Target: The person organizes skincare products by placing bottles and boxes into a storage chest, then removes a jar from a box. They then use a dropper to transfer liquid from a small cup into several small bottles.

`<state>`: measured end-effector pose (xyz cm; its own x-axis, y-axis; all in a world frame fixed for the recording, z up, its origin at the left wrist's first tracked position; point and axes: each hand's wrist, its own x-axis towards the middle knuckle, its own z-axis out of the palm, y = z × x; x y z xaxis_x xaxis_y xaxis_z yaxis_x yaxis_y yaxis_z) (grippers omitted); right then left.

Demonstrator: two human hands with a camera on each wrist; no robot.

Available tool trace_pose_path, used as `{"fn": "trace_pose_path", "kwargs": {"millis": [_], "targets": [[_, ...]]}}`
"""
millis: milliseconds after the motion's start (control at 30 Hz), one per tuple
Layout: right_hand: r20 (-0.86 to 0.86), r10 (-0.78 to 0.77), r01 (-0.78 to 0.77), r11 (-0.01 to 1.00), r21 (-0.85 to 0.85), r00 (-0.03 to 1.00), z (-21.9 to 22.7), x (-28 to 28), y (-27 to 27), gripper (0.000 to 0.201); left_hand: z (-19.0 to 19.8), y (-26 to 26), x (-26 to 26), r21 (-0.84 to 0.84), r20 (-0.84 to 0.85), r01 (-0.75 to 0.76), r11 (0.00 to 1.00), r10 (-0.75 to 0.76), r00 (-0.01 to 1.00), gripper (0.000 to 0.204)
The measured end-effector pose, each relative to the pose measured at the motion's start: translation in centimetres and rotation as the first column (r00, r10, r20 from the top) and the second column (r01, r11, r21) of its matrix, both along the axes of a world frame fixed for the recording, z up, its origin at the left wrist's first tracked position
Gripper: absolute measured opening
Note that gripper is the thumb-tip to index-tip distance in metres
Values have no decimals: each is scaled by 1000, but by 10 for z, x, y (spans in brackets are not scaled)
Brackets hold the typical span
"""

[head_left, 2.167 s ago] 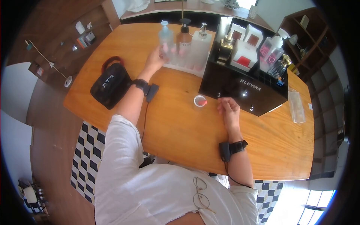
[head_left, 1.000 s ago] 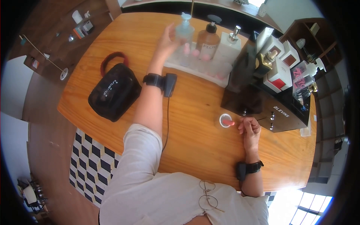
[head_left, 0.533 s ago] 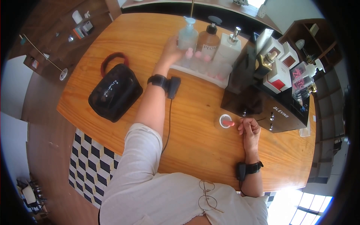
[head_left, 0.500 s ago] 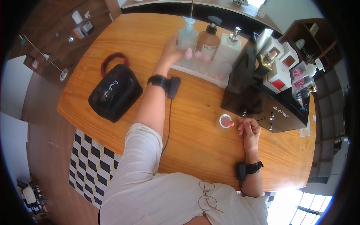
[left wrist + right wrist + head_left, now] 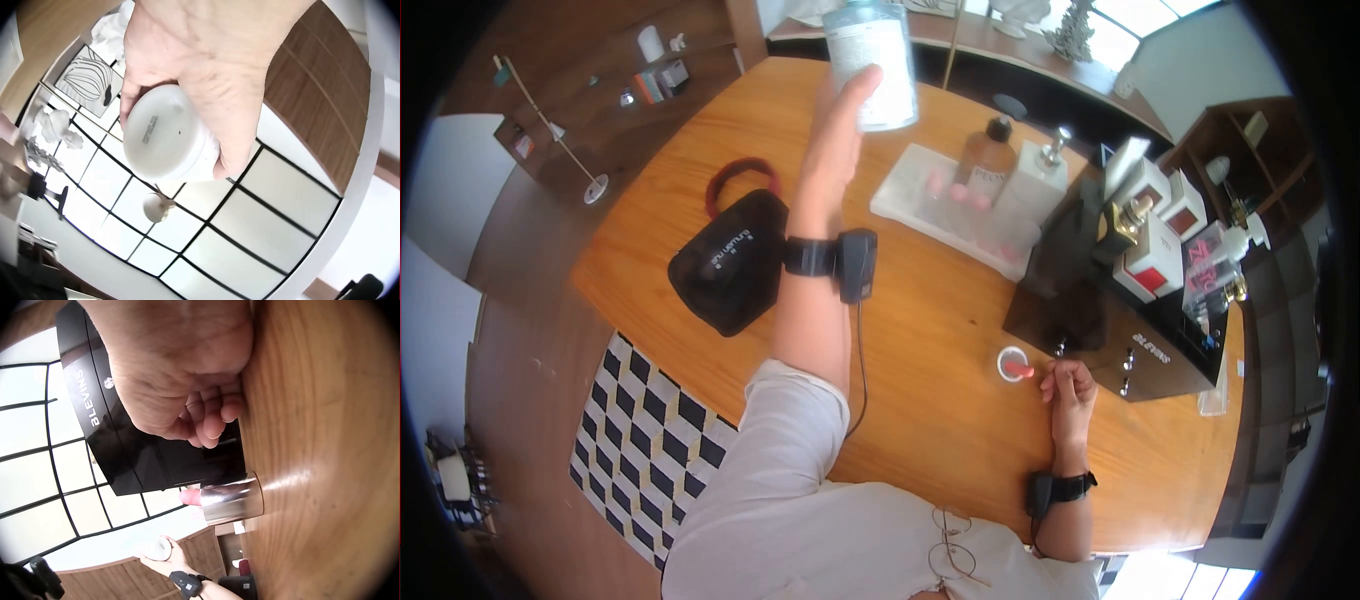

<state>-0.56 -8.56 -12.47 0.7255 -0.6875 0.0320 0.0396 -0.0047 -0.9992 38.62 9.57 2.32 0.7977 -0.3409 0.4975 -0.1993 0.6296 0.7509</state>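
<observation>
Left hand [image 5: 832,150]: raised above the desk [image 5: 930,440], fingers and thumb closed round a pale bluish bottle [image 5: 885,75]. The thumb lay across the labelled face. Bottle clear of the desk, near the bare left end of the white tray [image 5: 895,195]; its round base showed in the left wrist view. Contents and weight: could not tell.

Right hand [image 5: 1072,385]: low at the desk, beside the drawer front of the black box [image 5: 1100,350], fingers loosely curled and empty. The small cup [image 5: 237,500] stood near it, a pink tip poking from its mouth.

On handling, my judgement: a wrap round the body suited this shape, safer than a hold by the top. The grip wanted to be firm but not squeezing, since such walls might give or slip if damp. Best to keep the base level and the wrist steady, and to move slowly. Any lowering called for a path over the tray's free end, well wide of the brown bottle [image 5: 985,165] and the white pump bottle [image 5: 1032,180]; a low swing sideways could have knocked the small pink-topped bottles [image 5: 960,195]. Base flat first, I reckoned, then the fingers eased off.
</observation>
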Motion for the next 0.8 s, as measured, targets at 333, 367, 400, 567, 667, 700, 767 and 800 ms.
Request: {"fn": "trace_pose_path", "kwargs": {"millis": [333, 367, 400, 567, 667, 700, 767, 800], "targets": [[-15, -8, 8, 1000, -15, 1000, 2, 0, 0, 21, 33, 20, -42, -218, -28, 217, 951, -228, 973, 70], [-12, -6, 6, 1000, -12, 1000, 2, 0, 1, 21, 35, 21, -43, -215, -27, 224, 951, -235, 972, 70], [-9, -4, 4, 1000, -9, 1000, 2, 0, 0, 21, 36, 22, -45, -211, -25, 230, 950, -241, 970, 70], [-8, 2, -2, 1000, -11, 1000, 0, 0, -1, 22, 40, 23, -52, -194, 1, 219, 956, -223, 975, 70], [-13, 5, -5, 1000, -10, 1000, 1, -1, 0, 21, 42, 23, -56, -181, 31, 198, 963, -196, 980, 70], [-13, 6, -6, 1000, -8, 1000, 1, -1, 0, 21, 43, 23, -57, -173, 44, 185, 967, -180, 983, 70], [-8, 10, -10, 1000, -4, 1000, 1, -1, 0, 21, 43, 24, -57, -164, 66, 184, 969, -176, 982, 70], [-4, 12, -12, 1000, -3, 1000, 1, -1, 0, 21, 44, 24, -58, -160, 77, 184, 970, -173, 982, 70]]}}
